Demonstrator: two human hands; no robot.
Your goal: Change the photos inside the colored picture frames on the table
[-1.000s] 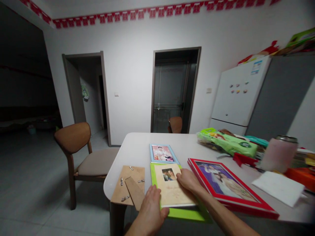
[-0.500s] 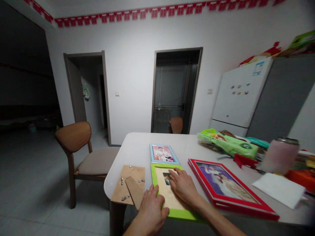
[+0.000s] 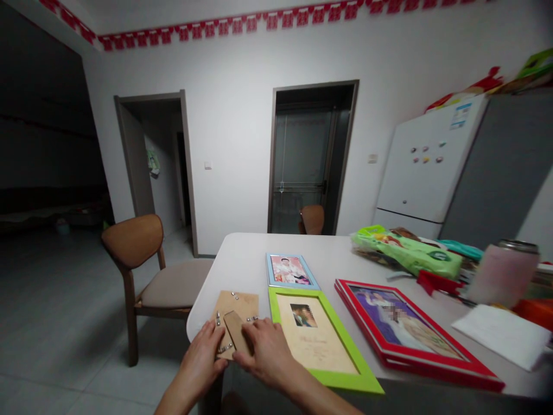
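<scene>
A brown frame backing board (image 3: pixel 236 308) with metal clips and a stand leg lies at the table's near left corner. My left hand (image 3: pixel 199 358) grips its near left edge, fingers curled over it. My right hand (image 3: pixel 265 350) rests on its near right part, fingers bent onto the stand leg. Right beside it lies a green picture frame (image 3: pixel 322 343) with a cream card and a small photo in it, untouched. Behind that lies a small blue frame (image 3: pixel 290 270), and to the right a large red frame (image 3: pixel 401 327).
The white table (image 3: pixel 246 253) carries a green packet (image 3: pixel 406 252), a pink cup (image 3: pixel 501 272) and a white napkin (image 3: pixel 501 334) at the right. A wooden chair (image 3: pixel 147 271) stands left of the table. A fridge (image 3: pixel 419 167) and two doorways are behind.
Both hands left the green frame and moved left onto the brown backing board. The cream card now lies flat inside the green frame.
</scene>
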